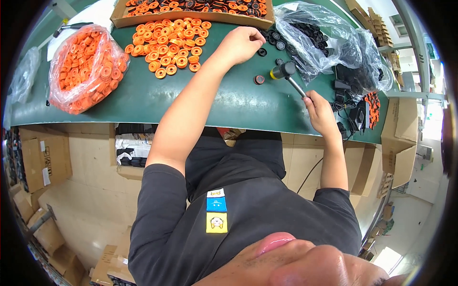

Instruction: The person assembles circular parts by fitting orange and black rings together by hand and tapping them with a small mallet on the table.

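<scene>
My left hand reaches to the far middle of the green table, fingers curled together beside loose black round caps. Whatever those fingers pinch, if anything, is hidden. My right hand grips the metal handle of a mallet, which has a black and yellow head. The mallet's head is just above or on the tabletop; I cannot tell which. Left of it sits one small round part, black on top with an orange-red edge. A pile of orange spool-like wheels lies left of my left hand.
At the back, a cardboard tray holds orange-and-black parts. A clear bag full of orange wheels stands at the left. Another clear bag with black parts lies at the far right, near black cables. An open carton stands beside the table.
</scene>
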Demonstrator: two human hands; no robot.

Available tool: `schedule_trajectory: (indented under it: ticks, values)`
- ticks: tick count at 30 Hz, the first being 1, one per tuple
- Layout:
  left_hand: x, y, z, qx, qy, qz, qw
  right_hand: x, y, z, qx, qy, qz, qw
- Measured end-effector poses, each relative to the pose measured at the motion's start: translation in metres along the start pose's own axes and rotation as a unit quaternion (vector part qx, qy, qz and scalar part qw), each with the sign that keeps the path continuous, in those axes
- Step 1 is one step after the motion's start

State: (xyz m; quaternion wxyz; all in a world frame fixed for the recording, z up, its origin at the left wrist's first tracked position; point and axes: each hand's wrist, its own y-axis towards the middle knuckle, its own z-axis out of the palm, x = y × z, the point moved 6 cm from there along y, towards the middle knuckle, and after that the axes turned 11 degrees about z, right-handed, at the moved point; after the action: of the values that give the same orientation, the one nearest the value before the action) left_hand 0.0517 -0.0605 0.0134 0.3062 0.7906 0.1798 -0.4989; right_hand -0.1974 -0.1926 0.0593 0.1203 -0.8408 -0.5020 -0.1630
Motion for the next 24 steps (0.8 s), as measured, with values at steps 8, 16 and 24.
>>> schedule_trajectory:
  ticks: [8, 16, 24]
  values:
    - [-0.001, -0.001, -0.003, -0.013, -0.008, -0.005, 1.0, 0.042, -0.003, 0.006, 0.062, -0.014, -0.023, 0.998]
    - [0.003, 0.001, -0.005, -0.015, -0.001, 0.0, 1.0, 0.056, -0.005, -0.005, 0.071, 0.032, 0.052, 0.996]
    - [0.001, 0.002, -0.005, -0.016, 0.003, 0.002, 1.0, 0.048, -0.011, 0.021, 0.055, -0.006, 0.013, 0.998]
